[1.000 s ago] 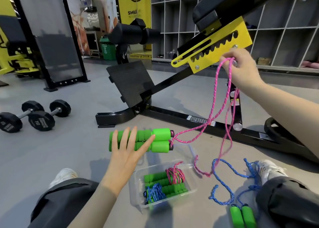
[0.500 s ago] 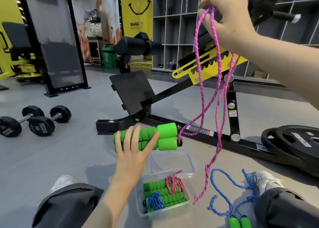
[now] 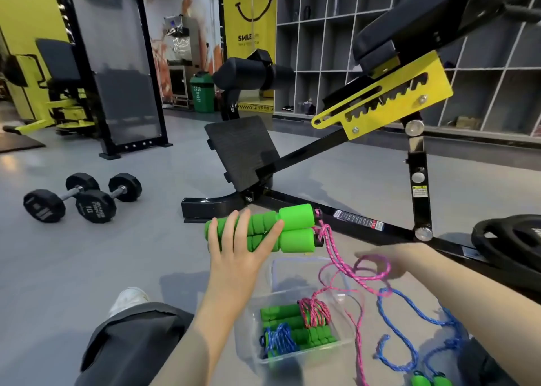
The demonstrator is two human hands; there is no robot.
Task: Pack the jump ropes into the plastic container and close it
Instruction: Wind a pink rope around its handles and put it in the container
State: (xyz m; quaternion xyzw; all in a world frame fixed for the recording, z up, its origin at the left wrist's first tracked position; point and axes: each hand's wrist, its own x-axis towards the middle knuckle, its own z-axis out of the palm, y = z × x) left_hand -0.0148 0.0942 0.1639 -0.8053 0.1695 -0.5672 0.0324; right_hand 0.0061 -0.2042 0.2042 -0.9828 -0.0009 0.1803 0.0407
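My left hand (image 3: 238, 246) grips the two green foam handles (image 3: 289, 229) of a pink jump rope, held side by side above the floor. The pink cord (image 3: 336, 257) runs from the handles down to my right hand (image 3: 386, 264), which is blurred and holds a loop of it low over the floor. Below sits the clear plastic container (image 3: 345, 344) holding bundled ropes with green handles, one pink and one blue cord. Its clear lid (image 3: 278, 271) lies just behind it. A blue jump rope (image 3: 407, 327) lies loose on the floor to the right.
A black and yellow exercise bench frame (image 3: 366, 224) crosses the floor just beyond my hands. Weight plates (image 3: 509, 239) lie at the right, two dumbbells (image 3: 82, 201) at the left. My legs and a white shoe (image 3: 128, 299) flank the container.
My right hand dropped from high above the bench down to floor level beside the lid, bringing the pink cord with it. My left hand kept its hold on the handles.
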